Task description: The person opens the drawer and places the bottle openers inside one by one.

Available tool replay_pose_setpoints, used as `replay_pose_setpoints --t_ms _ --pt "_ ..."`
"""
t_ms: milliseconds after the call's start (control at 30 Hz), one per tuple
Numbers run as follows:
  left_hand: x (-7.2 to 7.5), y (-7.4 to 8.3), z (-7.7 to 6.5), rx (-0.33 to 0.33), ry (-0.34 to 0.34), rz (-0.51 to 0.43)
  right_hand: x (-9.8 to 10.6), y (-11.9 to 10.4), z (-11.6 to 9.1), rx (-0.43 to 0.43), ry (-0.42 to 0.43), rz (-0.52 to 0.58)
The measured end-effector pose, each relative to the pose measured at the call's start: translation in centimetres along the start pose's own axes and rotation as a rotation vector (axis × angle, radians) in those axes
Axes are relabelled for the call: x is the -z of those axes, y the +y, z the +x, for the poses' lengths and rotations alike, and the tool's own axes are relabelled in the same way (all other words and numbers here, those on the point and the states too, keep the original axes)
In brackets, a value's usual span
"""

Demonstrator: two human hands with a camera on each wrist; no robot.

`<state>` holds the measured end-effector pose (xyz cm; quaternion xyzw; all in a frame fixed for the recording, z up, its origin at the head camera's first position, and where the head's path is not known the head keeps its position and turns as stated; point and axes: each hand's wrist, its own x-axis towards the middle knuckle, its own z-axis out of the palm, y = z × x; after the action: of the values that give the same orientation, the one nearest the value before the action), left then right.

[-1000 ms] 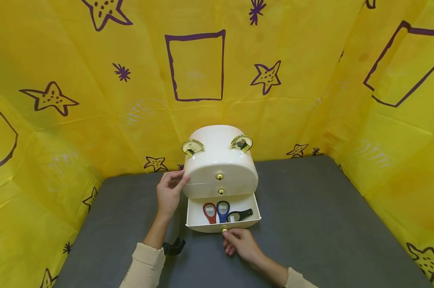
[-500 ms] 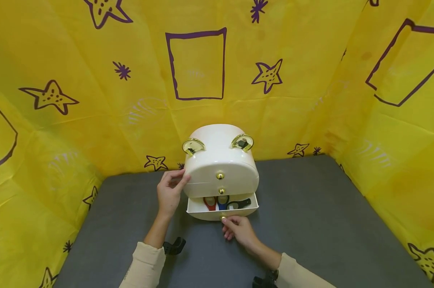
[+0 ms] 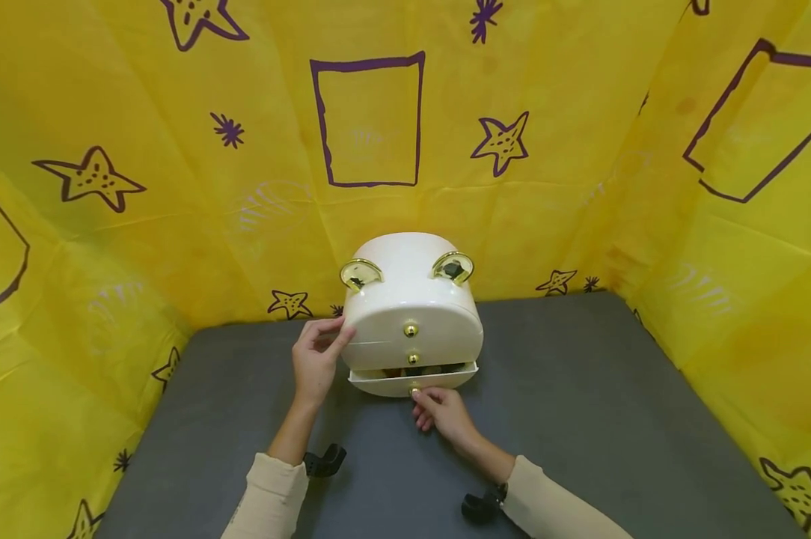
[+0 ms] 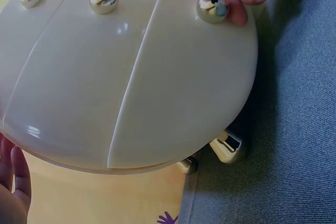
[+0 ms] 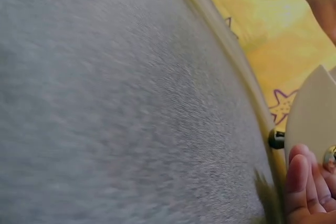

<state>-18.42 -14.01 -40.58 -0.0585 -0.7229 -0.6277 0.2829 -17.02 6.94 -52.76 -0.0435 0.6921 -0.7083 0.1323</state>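
A white storage box (image 3: 405,281) with gold-rimmed ears and three gold knobs stands at the back of the table. Its bottom drawer (image 3: 378,385) sticks out by a narrow gap, where only slivers of the contents show. My right hand (image 3: 449,418) pinches the gold knob (image 4: 212,10) of that drawer between thumb and finger, the other fingers loosely bent. Against the box's left side rests my left hand (image 3: 315,367), thumb at the front edge and fingers along the wall. In the left wrist view its fingertips (image 4: 21,169) touch the box's side.
Dark grey cloth covers the table (image 3: 580,419). Close behind the box rises a yellow curtain (image 3: 257,254) with purple drawings, which also runs along both sides. Short gold feet (image 4: 228,147) hold the box off the table.
My right hand has pushed the bottom drawer inward by its knob, and the red, blue and black bottle openers inside have gone mostly out of sight. My left hand stays in place.
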Motion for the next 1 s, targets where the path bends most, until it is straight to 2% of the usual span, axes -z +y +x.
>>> replay_pose_setpoints --t_ms 367,700,833,1000 --pt "0.0 0.1 -0.4 0.022 -0.002 0.016 -0.3 -0.4 0.9 -0.034 0.061 0.004" --pt "-0.1 -0.1 0.0 0.030 -0.005 0.017 -0.2 -0.7 1.3 -0.037 0.073 -0.006" --pt "-0.2 -0.4 -0.1 0.022 -0.006 0.007 0.6 -0.3 1.1 -0.038 0.068 -0.026" --pt "-0.3 -0.8 -0.3 0.020 -0.016 -0.010 2.9 -0.2 0.6 -0.043 0.038 -0.108"
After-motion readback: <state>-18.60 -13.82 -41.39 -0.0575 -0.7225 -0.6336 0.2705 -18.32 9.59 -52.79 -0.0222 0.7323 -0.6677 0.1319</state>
